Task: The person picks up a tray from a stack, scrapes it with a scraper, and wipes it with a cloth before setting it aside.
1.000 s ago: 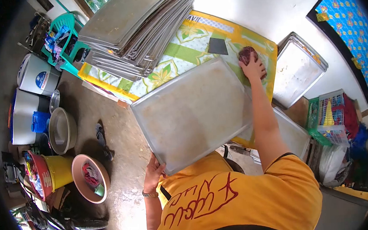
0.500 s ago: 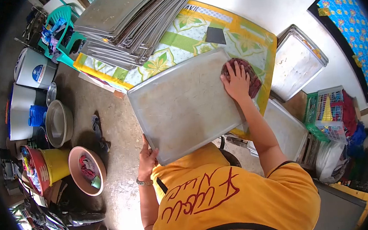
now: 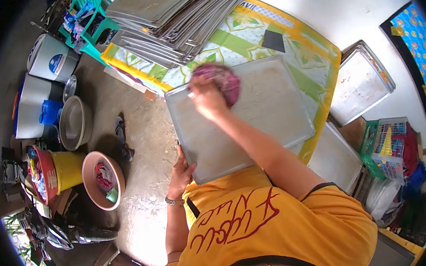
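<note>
A flat metal baking tray (image 3: 256, 114) lies partly on the table and reaches over its edge toward my body. My left hand (image 3: 180, 173) grips the tray's near left corner, thumb on top and the fingers mostly hidden at the side. With my right hand (image 3: 207, 97), smeared by motion, I hold a bunched dark red and pink cloth (image 3: 226, 82) on the tray's far left part. A tall stack of similar metal trays (image 3: 174, 21) stands farther back on the table.
The table has a green and white floral cover (image 3: 312, 55) with yellow edging. More trays lean at the right (image 3: 362, 84) beside plastic crates (image 3: 386, 144). On the floor to the left are a pink basin (image 3: 89, 185), a yellow bucket (image 3: 69, 172) and a grey basin (image 3: 79, 123).
My right hand has moved the cloth from the tray's far right corner across to its far left part. My left hand keeps its hold on the near left corner.
</note>
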Demonstrator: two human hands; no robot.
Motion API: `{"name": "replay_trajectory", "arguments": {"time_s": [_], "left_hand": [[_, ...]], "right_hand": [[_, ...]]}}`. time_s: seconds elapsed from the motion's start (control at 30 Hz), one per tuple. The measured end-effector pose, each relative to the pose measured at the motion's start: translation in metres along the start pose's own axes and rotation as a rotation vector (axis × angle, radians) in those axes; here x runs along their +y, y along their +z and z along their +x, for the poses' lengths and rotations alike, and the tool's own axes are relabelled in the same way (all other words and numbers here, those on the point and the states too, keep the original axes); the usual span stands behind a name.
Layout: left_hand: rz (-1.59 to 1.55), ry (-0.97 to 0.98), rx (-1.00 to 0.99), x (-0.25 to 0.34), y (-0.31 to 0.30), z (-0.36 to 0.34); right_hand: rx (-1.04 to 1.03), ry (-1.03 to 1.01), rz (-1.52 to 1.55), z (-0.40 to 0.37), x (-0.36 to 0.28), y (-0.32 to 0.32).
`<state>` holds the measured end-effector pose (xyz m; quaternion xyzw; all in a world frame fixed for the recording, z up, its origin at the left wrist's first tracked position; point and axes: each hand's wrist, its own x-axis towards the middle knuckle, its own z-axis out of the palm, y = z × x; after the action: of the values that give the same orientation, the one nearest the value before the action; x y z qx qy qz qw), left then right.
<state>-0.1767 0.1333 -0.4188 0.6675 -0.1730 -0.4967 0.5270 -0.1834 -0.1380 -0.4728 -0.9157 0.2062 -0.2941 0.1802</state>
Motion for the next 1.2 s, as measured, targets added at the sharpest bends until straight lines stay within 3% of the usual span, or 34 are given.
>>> {"name": "replay_trajectory", "arguments": {"time_s": [0.03, 0.1, 0.17, 0.23, 0.3, 0.37, 0.43, 0.5, 0.57, 0.63, 0.73, 0.83, 0.87, 1.0, 1.2], "left_hand": [[0.001, 0.016, 0.0, -0.008, -0.004, 0.001], [0.002, 0.047, 0.001, -0.025, -0.011, 0.003], [0.113, 0.053, 0.002, -0.019, -0.011, 0.004], [0.076, 0.031, 0.01, -0.023, -0.014, 0.004], [0.014, 0.061, 0.015, -0.025, -0.012, 0.004], [-0.023, 0.078, 0.023, -0.02, -0.008, 0.0], [-0.055, 0.007, 0.024, -0.014, -0.006, -0.001], [-0.022, 0.063, 0.068, -0.014, -0.004, 0.002], [0.015, 0.128, 0.145, -0.024, -0.001, 0.015], [0.058, 0.254, 0.235, -0.044, 0.002, 0.035], [0.238, 0.271, 0.322, -0.033, 0.01, 0.042], [0.336, 0.275, 0.364, -0.03, 0.011, 0.045], [0.347, 0.288, 0.373, -0.031, 0.01, 0.046], [0.288, 0.221, 0.357, -0.033, 0.008, 0.046], [0.128, 0.204, 0.3, -0.027, 0.01, 0.046]], "right_hand": [[0.058, -0.074, 0.102, 0.003, -0.029, 0.018], [-0.083, -0.067, 0.311, 0.004, -0.089, 0.043], [-0.425, 0.228, 0.767, 0.018, -0.136, 0.052], [-0.335, 0.364, 0.957, 0.027, -0.164, 0.034], [0.074, 0.367, 0.964, 0.033, -0.168, 0.035], [-0.071, 0.512, 0.981, 0.043, -0.144, -0.003], [-0.053, 0.63, 1.157, 0.04, -0.114, -0.043], [0.161, 0.606, 1.161, 0.024, -0.079, -0.072], [0.284, 0.579, 1.039, 0.002, -0.058, -0.117], [0.321, 0.445, 0.71, -0.029, -0.035, -0.143], [-0.141, 0.358, 0.359, -0.08, -0.015, -0.146], [-0.413, 0.015, -0.233, -0.124, -0.007, -0.135], [-0.445, 0.039, -0.19, -0.132, 0.006, -0.13], [-0.235, 0.36, -0.457, -0.11, 0.04, -0.15], [0.019, 0.529, -0.618, -0.082, 0.159, -0.145]]}}
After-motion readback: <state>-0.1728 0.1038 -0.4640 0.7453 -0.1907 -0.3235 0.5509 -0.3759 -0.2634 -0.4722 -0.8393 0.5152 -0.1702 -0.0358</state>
